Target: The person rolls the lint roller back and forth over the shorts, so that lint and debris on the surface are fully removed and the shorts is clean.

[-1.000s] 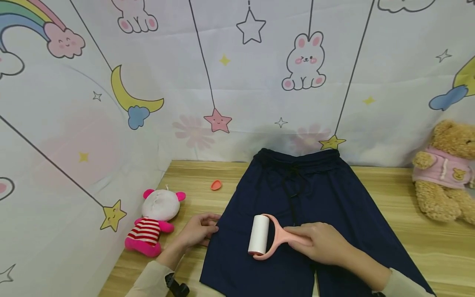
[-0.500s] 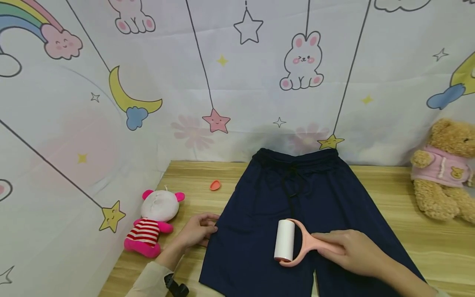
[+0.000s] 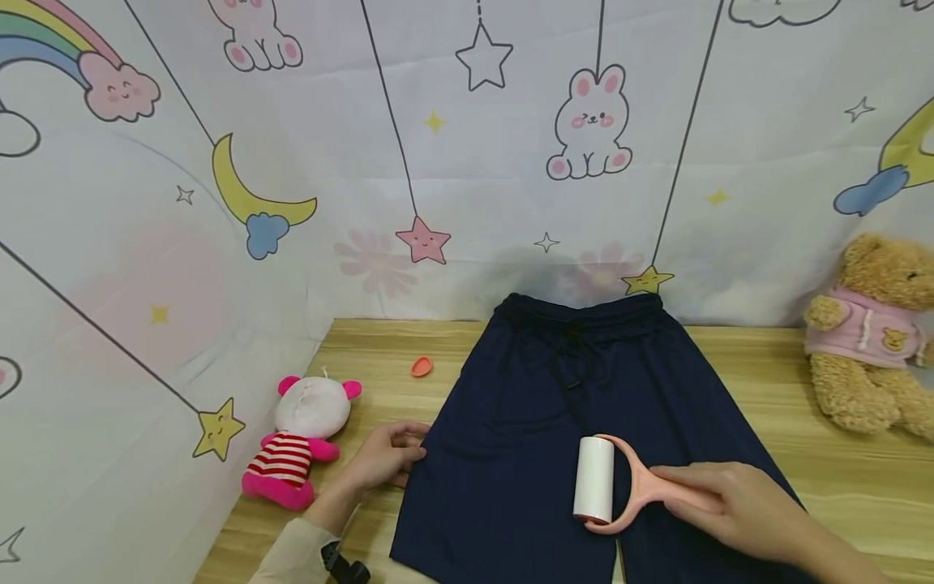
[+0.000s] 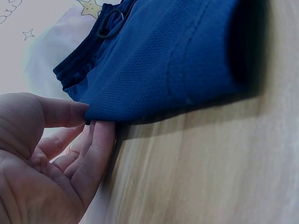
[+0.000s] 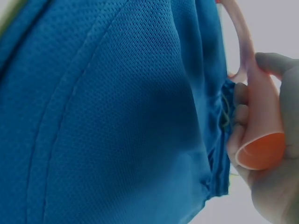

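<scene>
Navy shorts [image 3: 503, 454] with a black drawstring lie flat, waistband towards the back wall. My left hand [image 3: 387, 458] pinches their left side edge; in the left wrist view the thumb [image 4: 65, 112] lies on top of the fabric and the fingers go under it. My right hand [image 3: 737, 503] grips the pink handle of a lint roller [image 3: 594, 480], whose white roll is over the shorts near the top of the leg split. The right wrist view shows the hollow handle end [image 5: 260, 150] in the curled fingers, close above the fabric [image 5: 131, 116].
A pink and white plush toy [image 3: 299, 438] in a striped top lies left of my left hand. A small orange cap [image 3: 422, 367] sits on the wooden table [image 3: 379, 345] behind it. A teddy bear [image 3: 868, 332] sits at the right, by the patterned cloth backdrop [image 3: 503, 162].
My right hand has moved the lint roller rightwards and slightly nearer over the shorts, from the left leg to the middle. The left hand has kept its place at the edge.
</scene>
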`<state>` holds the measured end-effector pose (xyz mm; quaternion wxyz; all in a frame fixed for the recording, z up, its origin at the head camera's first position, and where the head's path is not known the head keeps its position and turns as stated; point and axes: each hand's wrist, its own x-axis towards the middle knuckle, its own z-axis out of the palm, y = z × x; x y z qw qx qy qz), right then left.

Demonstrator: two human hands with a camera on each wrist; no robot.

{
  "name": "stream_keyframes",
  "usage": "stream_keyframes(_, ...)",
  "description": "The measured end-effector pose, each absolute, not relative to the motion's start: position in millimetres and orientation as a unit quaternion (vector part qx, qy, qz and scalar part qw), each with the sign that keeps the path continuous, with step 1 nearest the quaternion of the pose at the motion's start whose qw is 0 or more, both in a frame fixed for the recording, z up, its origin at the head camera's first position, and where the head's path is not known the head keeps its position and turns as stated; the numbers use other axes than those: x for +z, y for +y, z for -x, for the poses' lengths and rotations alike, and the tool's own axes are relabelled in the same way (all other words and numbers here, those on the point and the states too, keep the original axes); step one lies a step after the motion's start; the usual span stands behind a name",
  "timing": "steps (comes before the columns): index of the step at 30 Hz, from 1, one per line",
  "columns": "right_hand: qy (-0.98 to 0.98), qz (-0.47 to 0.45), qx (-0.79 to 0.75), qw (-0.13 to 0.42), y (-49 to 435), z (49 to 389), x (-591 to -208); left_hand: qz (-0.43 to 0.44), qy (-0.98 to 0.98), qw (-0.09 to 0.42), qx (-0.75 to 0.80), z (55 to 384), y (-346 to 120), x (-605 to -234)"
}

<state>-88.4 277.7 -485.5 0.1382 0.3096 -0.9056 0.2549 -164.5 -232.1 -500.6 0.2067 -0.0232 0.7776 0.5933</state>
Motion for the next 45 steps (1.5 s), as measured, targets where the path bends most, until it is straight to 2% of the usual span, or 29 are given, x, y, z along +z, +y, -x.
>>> stream_keyframes(8,-0.900,-0.324,0.254,0.143,283,88,-482,0.028,0.779,0.208,0.591,163,-233,-503)
stream_keyframes(25,-0.906,-0.312,0.260,0.119,273,90,-487,0.024,0.779,0.211,0.590,162,-234,-501)
stream_keyframes(45,-0.892,-0.317,0.315,0.068,223,115,-501,0.017,0.781,0.210,0.589,164,-234,-499)
